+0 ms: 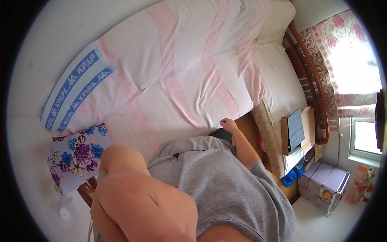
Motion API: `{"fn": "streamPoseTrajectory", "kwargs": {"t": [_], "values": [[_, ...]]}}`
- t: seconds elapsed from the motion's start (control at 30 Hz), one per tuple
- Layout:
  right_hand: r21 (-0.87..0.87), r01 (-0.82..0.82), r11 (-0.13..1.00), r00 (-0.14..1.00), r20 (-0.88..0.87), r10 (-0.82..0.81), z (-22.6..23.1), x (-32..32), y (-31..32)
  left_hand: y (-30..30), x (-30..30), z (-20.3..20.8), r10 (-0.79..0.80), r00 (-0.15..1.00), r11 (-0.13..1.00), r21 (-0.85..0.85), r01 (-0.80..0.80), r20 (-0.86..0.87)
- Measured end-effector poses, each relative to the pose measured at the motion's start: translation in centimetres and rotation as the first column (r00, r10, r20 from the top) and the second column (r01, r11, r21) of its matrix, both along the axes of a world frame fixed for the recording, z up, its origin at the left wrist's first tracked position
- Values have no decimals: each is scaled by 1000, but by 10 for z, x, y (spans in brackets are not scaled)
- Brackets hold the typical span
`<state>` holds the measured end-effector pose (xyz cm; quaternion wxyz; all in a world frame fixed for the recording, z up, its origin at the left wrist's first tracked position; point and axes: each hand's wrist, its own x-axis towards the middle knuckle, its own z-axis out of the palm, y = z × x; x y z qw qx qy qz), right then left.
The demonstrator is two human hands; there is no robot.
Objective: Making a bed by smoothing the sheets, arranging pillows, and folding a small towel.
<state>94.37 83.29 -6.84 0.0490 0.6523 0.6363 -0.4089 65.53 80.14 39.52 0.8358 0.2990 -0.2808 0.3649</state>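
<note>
My left arm is bent up large in the foreground, and its hand is outside the picture. Low beside my right thigh, near the front edge of the pink-striped white cover, hangs my right hand. Its fingers are loosely curled in, and nothing shows in them. That cover lies over a long sofa or bed; folds run across it. I wear a grey short-sleeved shirt.
A flower-printed cushion or cover is at left, near a blue-and-white towel. On the right are an open cardboard box with a dark panel, a wooden rail, purple storage boxes and blue plastic bags.
</note>
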Motion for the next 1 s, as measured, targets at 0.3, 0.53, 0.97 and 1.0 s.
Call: {"fn": "streamPoseTrajectory", "kwargs": {"t": [0.3, 0.53, 0.97, 1.0], "values": [[-114, -44, 993, 999, 2, 45, -27, 127, 103, 81, 122, -12, -22, 955, 983, -182, -33, -296], [-83, 208, 975, 972, 125, -197, -72, 264, 144, 183, 230, 26, -8, 938, 850, -496, -176, -346], [-28, 42, 999, 998, -53, -44, -31, 215, 133, 203, 208, -108, 275, 587, 921, 33, -389, -762], [-4, 18, 1000, 998, -64, -18, -24, 209, 127, 204, 209, -136, 252, 377, 893, 63, -446, -891]]}}
